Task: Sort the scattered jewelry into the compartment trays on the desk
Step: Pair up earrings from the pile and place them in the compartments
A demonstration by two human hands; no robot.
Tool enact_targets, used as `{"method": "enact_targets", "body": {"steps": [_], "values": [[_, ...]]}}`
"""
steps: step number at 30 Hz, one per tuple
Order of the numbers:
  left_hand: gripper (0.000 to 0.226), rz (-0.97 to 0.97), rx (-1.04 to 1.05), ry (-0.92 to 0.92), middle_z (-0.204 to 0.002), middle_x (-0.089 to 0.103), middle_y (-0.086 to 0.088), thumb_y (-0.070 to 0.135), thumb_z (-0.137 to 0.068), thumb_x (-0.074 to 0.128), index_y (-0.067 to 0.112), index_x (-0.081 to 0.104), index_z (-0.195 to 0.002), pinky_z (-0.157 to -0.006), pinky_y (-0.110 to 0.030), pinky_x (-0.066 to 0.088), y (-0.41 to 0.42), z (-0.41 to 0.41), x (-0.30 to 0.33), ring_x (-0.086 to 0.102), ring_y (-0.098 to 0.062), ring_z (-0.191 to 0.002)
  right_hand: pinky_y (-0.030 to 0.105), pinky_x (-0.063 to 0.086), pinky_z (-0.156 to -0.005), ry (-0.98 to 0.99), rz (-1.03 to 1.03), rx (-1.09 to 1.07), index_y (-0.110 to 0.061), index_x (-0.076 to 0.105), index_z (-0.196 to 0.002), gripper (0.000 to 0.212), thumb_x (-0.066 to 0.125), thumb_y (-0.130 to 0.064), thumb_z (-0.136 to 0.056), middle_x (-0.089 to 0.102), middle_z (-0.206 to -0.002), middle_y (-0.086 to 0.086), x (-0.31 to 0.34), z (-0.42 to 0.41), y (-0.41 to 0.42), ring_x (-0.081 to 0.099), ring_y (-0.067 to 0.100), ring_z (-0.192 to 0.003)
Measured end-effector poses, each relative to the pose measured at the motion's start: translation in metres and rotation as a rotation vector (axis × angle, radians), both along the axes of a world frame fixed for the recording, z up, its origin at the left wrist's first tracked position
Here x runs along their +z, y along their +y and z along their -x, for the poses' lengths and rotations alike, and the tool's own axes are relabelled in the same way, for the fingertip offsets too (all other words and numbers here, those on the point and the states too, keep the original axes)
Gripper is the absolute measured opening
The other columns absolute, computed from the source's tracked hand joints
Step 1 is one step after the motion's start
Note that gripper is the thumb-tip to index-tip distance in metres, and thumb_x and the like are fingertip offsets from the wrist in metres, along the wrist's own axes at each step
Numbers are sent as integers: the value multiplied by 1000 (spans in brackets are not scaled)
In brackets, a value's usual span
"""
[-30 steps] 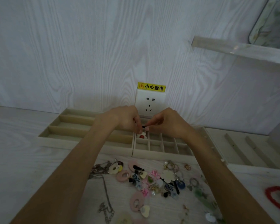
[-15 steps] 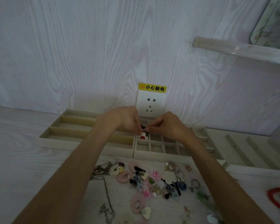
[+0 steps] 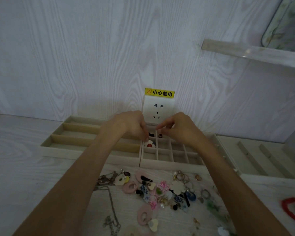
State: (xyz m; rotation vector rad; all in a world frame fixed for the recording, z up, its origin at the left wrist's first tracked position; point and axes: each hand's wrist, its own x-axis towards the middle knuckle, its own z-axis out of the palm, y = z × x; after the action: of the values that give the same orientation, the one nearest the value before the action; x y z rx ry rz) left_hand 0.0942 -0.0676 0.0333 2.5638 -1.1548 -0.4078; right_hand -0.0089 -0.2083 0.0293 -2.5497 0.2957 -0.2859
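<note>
A white flower piece with a red centre lies in a left compartment of the small-grid tray. My left hand points its fingers down, and the fingertips touch that piece. My right hand hovers over the grid's back row with loosely curled fingers and holds nothing that I can see. Two small dark pieces sit in the back compartments between my hands. The scattered jewelry lies on the desk in front of the trays.
A tray with long compartments adjoins the grid tray on the left, and a ridged tray stands to the right. A chain necklace trails left of the pile. A red bracelet lies far right. A wall socket is behind.
Both hands pinched the flower piece together over the grid tray. Now they have parted, and the piece lies in its compartment under my left fingertips.
</note>
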Motion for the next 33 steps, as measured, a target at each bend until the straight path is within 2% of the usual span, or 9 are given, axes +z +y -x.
{"method": "enact_targets", "body": {"steps": [3,5,8,13,18,22,25,29,33], "values": [[21,-10,37,-6,-81,65,11,39,-71,78,30,77,-89,-81,-32,51,-1,-1,-4,61,-14,-85,23,43,-72,1,8,-3,-26,75,-91,12,74,-27,-78,60,-74,-12,4,2,-2,54,2,-72],[22,-28,55,-23,-91,70,8,42,-69,79,29,77,-86,-85,-36,53,-4,-1,-8,64,-16,-90,23,43,-67,34,26,16,-26,76,-88,13,76,-30,-76,56,-65,-15,1,2,2,53,2,-64],[16,-39,66,-54,-92,71,7,41,-68,78,31,76,-80,-84,-38,54,-6,-1,-12,64,-17,-89,24,41,-62,79,60,27,-28,77,-86,14,78,-32,-72,53,-57,-18,-7,-1,7,49,1,-56],[16,-13,55,-32,-91,71,6,39,-69,78,31,77,-83,-85,-39,54,-6,-2,-12,64,-17,-89,25,44,-65,109,77,23,-28,76,-88,16,78,-34,-73,54,-60,-18,-10,-1,6,51,1,-62],[16,-21,52,-20,-95,70,8,39,-74,76,30,77,-88,-87,-37,52,-2,4,-5,62,-16,-94,7,39,-57,37,-25,67,-23,75,-93,18,73,-32,-78,63,-73,-12,15,21,-5,55,-5,-63],[19,108,138,-88,-91,61,6,37,-82,70,29,73,-98,-91,-36,49,3,21,11,62,-19,-98,5,40,-54,109,-27,98,-26,74,-91,12,71,-31,-80,67,-74,-1,32,61,-23,52,-9,-52],[20,195,60,-51,-87,59,8,39,-85,65,29,71,-102,-87,-30,49,0,51,23,62,-15,-92,6,39,-56,215,25,71,-28,73,-91,10,70,-28,-82,64,-74,-7,35,97,-39,52,-12,-55],[24,97,-132,-6,-88,58,15,41,-87,62,28,70,-106,-81,-24,46,-8,94,29,59,-7,-87,19,52,-60,338,-64,39,-25,72,-94,12,71,-26,-82,66,-76,-5,28,144,-49,57,-6,-56],[20,61,-266,118,-99,67,11,26,-89,63,22,72,-106,-84,-24,48,-5,122,24,62,-8,-94,11,49,-57,296,-88,-6,-24,71,-92,14,66,-12,-86,67,-73,-6,20,176,-54,57,-8,-52]]}}
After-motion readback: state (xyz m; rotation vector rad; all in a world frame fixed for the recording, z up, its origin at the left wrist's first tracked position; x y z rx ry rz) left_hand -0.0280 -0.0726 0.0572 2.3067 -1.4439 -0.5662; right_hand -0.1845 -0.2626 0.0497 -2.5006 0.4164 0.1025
